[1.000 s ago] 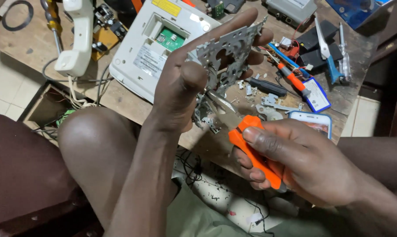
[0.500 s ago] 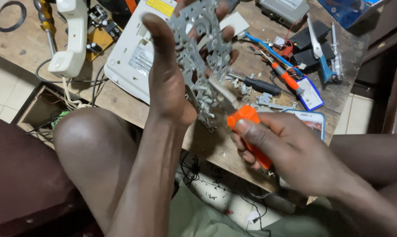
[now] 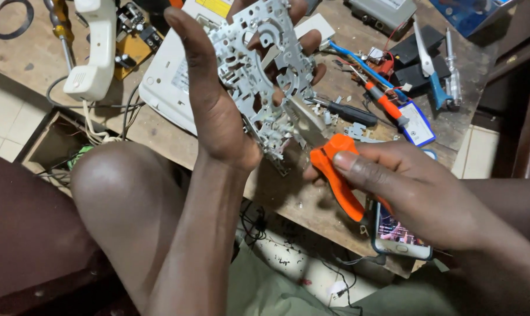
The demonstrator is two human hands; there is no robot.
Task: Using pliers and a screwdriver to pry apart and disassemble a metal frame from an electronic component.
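Worn wooden workbench (image 3: 36,52) filled the far half of the view, scratched and cluttered, with pale floor tiles at the left edge. Left hand (image 3: 218,111) was raised above the bench, fingers curled round the far side of a perforated grey metal chassis plate (image 3: 265,76) and thumb standing free on the near left; the plate was held upright and slightly tilted, its lower edge just above the bench edge. Right hand (image 3: 411,187) was closed firmly round the orange handles of a pair of cutters (image 3: 335,175), whose metal tip touched the lower right part of the plate; how far the blades stood apart could not be told. A smartphone (image 3: 399,237) lay on the near bench edge, partly under the right hand. Behind the plate lay a white device casing (image 3: 165,82); to its left rested a white telephone handset (image 3: 95,52) with its cord. To the right of the plate lay a black-handled screwdriver (image 3: 347,111), then an orange-and-blue one (image 3: 382,102). A bare knee (image 3: 118,187) sat near, left of the left forearm.
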